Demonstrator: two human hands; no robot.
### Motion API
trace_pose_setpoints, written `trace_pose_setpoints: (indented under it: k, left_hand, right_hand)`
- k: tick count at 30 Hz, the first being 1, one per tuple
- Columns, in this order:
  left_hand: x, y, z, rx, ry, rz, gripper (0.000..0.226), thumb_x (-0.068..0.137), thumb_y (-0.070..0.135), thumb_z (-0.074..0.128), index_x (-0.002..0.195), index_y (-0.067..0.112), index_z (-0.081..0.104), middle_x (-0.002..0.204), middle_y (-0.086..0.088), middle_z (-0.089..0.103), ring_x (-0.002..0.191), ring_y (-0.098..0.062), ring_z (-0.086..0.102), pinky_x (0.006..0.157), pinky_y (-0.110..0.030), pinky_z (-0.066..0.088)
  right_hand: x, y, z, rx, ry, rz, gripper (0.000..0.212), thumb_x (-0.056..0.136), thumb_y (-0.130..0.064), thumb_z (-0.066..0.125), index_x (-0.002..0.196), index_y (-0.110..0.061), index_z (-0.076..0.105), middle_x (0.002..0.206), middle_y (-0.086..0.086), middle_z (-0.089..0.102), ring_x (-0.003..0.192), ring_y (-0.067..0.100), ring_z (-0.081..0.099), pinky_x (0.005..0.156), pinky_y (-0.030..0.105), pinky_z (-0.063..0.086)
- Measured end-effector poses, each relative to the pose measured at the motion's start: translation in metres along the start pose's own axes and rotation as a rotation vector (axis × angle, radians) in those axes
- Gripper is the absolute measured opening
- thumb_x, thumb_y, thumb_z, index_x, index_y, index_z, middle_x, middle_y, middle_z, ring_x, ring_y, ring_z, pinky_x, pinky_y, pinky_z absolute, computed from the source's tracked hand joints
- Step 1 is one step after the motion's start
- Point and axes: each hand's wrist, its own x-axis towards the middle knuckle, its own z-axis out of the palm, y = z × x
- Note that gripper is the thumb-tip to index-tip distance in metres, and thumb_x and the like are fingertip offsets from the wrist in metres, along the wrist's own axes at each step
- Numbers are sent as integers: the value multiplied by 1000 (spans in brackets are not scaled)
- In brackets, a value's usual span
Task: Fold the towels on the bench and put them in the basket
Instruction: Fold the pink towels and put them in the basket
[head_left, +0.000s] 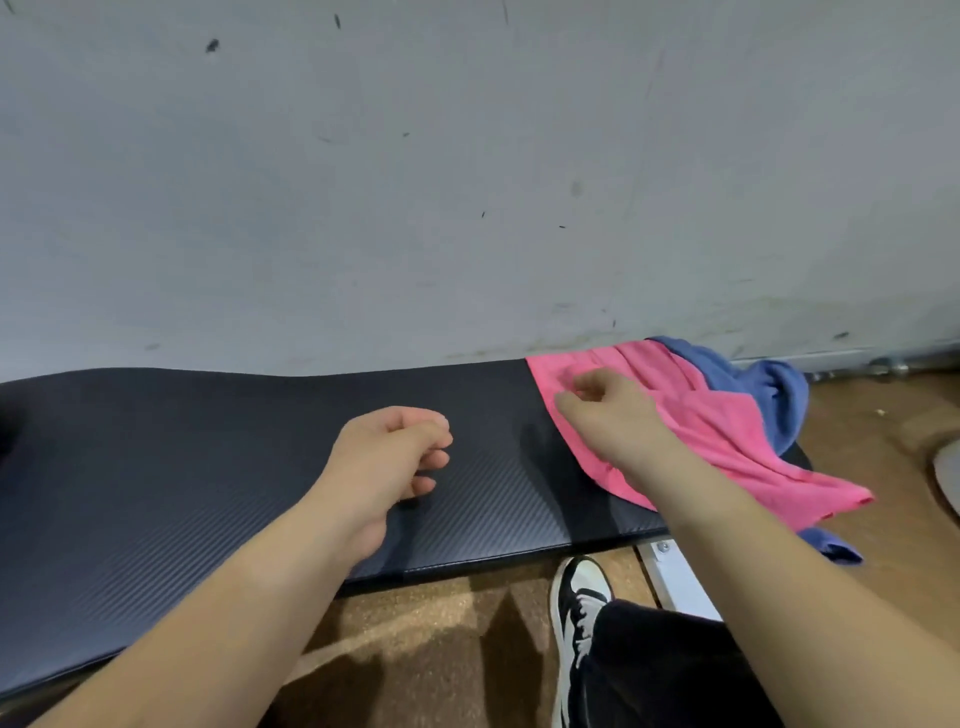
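Hazard, slip: the pink towel (727, 436) overhangs the near right corner of the padded bench (208, 441); a pull toward the person would likely drag it off onto the floor (426, 623).
Hazard, snag: the pink towel lies over the blue towel (769, 389), so lifting one may drag the other off the bench end.
Left hand (395, 452): just above the bare bench pad, forearm stretched forward, fingers loosely curled, holding nothing.
Right hand (613, 415): reached across to the pink towel's left edge, back of the hand upward, fingers curled down toward the cloth; whether they pinch it cannot be told, since the hand hides the contact.
Pink towel: unfolded and rumpled at the bench's right end.
Blue towel: bunched behind and under the pink one, a corner hanging below the bench edge.
Basket: not in view.
Stage, as judged: folding not yet begun.
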Motion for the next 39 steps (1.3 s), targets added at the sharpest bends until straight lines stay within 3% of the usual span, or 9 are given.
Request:
trace_pose_setpoints:
  k: [4,9,14,17,21,28,32,35,39]
  left_hand:
    - [8,1,20,0,-26,3,11,90,11,71,96,14,80,101,-10,79,78,-15,71,67,-32,55]
    - [7,1,33,67,-64,35,12,93,14,68,97,14,79,96,-6,79,77,-13,71,67,-31,55]
    - [1,0,25,115,-47,70,12,93,17,69,90,19,81,92,-2,79,80,-15,73,68,-30,56]
    - [-6,1,17,126,-31,91,13,93,17,69,88,19,81,92,-2,79,80,-15,73,68,-30,56]
    - [-17,4,8,108,-24,139,11,92,26,73,85,24,81,93,-2,79,89,-24,75,74,-38,62]
    - [-37,17,-10,26,-94,372,27,83,28,86,107,25,75,100,6,78,92,-13,74,83,-32,60]
    - [-29,18,-30,135,66,404,7,92,18,74,94,24,75,90,-4,78,89,-25,75,81,-47,63]
    - [-27,23,-44,159,95,404,6,95,18,70,93,20,76,87,-1,76,81,-10,72,78,-36,59]
    - [-20,23,-58,168,195,326,16,89,26,76,86,10,72,87,-15,74,85,-33,73,80,-50,62]
  right_hand:
    - [24,28,-31,-264,155,-69,49,88,-22,71,135,-8,62,128,9,69,116,28,64,99,36,49]
    - [42,50,-48,-466,300,-22,33,78,-12,66,110,-9,71,112,18,70,112,43,59,91,44,47]
    - [41,36,-49,-571,287,37,19,82,-13,54,84,-22,70,90,4,69,95,32,60,95,44,42]
    - [37,19,-46,-327,283,-82,9,89,-16,58,89,-19,66,86,2,69,88,29,64,84,40,51]
    - [3,-24,-35,295,199,-206,9,98,-20,66,90,-20,65,74,-7,63,62,5,54,60,23,41]
    - [-45,-81,14,993,-269,-177,5,101,-11,61,97,-10,63,82,11,57,72,13,54,70,27,46]
    - [-38,-85,42,660,-176,-252,6,96,-9,70,91,-10,67,77,4,69,70,11,62,67,27,54]
    - [-32,-90,52,309,-97,-420,5,94,-9,70,92,-13,69,80,-3,71,65,3,62,67,18,52]
    - [-34,-99,61,217,-188,-414,12,95,-21,70,83,-18,68,73,10,70,64,28,69,63,40,59]
